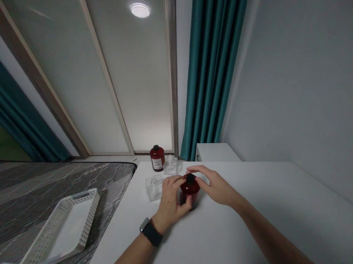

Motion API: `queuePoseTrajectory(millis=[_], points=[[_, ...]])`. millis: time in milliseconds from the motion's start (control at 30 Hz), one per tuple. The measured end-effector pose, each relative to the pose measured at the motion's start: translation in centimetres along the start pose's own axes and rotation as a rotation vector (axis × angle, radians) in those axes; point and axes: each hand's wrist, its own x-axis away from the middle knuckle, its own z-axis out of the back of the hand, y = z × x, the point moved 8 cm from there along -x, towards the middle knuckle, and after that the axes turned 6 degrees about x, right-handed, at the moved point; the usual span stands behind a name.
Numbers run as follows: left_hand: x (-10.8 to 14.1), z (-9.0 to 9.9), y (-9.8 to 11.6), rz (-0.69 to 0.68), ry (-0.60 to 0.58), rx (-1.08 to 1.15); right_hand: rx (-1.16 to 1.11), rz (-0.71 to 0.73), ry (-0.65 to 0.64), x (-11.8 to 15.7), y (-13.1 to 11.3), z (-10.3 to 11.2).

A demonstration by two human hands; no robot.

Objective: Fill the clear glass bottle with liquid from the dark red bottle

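A dark red bottle with a black cap (191,186) stands upright on the white table (224,232). Wrapped round its left side is my left hand (172,198), with a black watch on the wrist. My right hand (214,184) has its thumb and fingers at the black cap from the right. Behind, near the table's far edge, stands a second red bottle (157,159) with a white label and black cap. Beside it are clear glass bottles (170,165), and another clear square bottle (154,188) is just left of my left hand.
A white perforated basket (90,215) lies on the grey patterned surface left of the table. Past the far edge stand a white cabinet (216,151), a teal curtain (211,66) and frosted sliding doors. A grey wall rises on the right.
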Motion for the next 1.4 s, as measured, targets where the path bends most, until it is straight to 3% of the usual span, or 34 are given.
queuePoseTrajectory(millis=[167,367,567,800,1033,1400], points=[[-0.1,0.0,0.1,0.001,-0.003,0.005,0.034,0.025,0.055,0.0,0.0,0.1],[-0.1,-0.1,0.0,0.01,-0.012,0.034,-0.075,-0.007,-0.008,0.1,1.0,-0.9],[-0.1,-0.1,-0.4,0.04,-0.016,0.083,-0.046,-0.003,0.041,0.2,1.2,-1.0],[-0.2,-0.1,-0.7,0.08,-0.037,0.136,-0.095,-0.025,-0.044,0.2,1.3,-1.4],[-0.4,0.1,-0.7,0.088,-0.056,0.144,-0.055,-0.041,0.037,0.4,1.0,-1.7],[-0.4,0.0,-0.7,0.083,-0.08,0.138,-0.177,-0.032,-0.089,-0.2,1.2,-1.2]])
